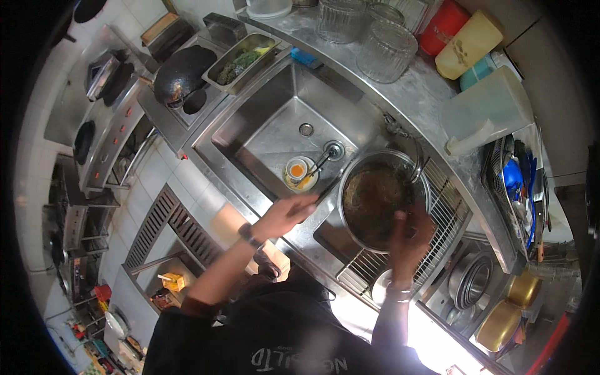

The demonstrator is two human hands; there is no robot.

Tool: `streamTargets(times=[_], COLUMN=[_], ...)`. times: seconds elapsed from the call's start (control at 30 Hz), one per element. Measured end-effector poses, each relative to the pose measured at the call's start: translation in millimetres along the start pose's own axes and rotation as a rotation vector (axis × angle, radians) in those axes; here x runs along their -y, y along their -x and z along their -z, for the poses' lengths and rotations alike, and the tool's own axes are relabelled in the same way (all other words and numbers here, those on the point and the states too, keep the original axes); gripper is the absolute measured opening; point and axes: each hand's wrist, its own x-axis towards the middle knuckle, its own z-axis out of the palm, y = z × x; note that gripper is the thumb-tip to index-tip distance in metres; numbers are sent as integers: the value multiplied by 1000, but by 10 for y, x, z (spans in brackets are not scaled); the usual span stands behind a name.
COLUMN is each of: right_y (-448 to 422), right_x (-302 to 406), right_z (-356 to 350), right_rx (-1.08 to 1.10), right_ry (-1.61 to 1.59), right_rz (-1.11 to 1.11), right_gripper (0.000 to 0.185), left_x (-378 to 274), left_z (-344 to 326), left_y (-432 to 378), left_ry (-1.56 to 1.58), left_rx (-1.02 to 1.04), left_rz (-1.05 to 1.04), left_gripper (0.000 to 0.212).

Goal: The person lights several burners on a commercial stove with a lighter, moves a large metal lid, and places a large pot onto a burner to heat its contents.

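A large round metal pot (pixel 343 206) with dark brown liquid stands over the right sink basin, partly on a wire rack (pixel 440 201). My right hand (pixel 412 234) is over the pot's near right part, blurred; whether it touches anything cannot be told. My left hand (pixel 288 215) hovers near the front edge of the left sink basin (pixel 262 136), with nothing seen in it. In that basin, a small bowl of orange liquid (pixel 297 170) rests on a plate (pixel 307 184) with food remains, and utensils (pixel 319 164) lie beside it by the drain. A faucet (pixel 417 171) reaches over the pot.
Glass jars (pixel 386 51) and plastic containers (pixel 492 110) line the steel shelf (pixel 422 89) behind the sinks. A metal tray of greens (pixel 241 63) and a black wok (pixel 185 75) stand at the left. Nested metal bowls (pixel 471 281) sit at the lower right.
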Motion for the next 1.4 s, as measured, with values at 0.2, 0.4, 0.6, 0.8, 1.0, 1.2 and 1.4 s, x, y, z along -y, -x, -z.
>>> streamTargets(times=[0.2,0.4,0.6,0.8,1.0,1.2,1.4], right_y=[304,481,537,401,268,374,601], right_x=[-1957,-2388,-2167,-2213,-1800,-1283,-871], right_z=[74,-263,-509,-542,-502,-372,-310], right_rx=[141,-80,-441,-338,-396,-428,-486], right_ry=[74,-232,-506,-970,-1004,-1175,-1153], right_rz=[-522,-512,-593,-720,-888,-985,-1029], right_gripper=[33,25,40,54,42,51,49], left_x=[13,-188,-222,-263,-212,-207,-141], left_z=[-406,-585,-633,-628,-632,-530,-366], left_y=[-1247,-1534,-1512,-1319,-949,-477,-37], left_ry=[-228,-202,126,-11,101,40,64], left_rx=[-185,-294,-261,-339,-323,-342,-284], left_rz=[-93,-13,125,56,175,213,289], left_gripper=[60,61,52,49,49,44,42])
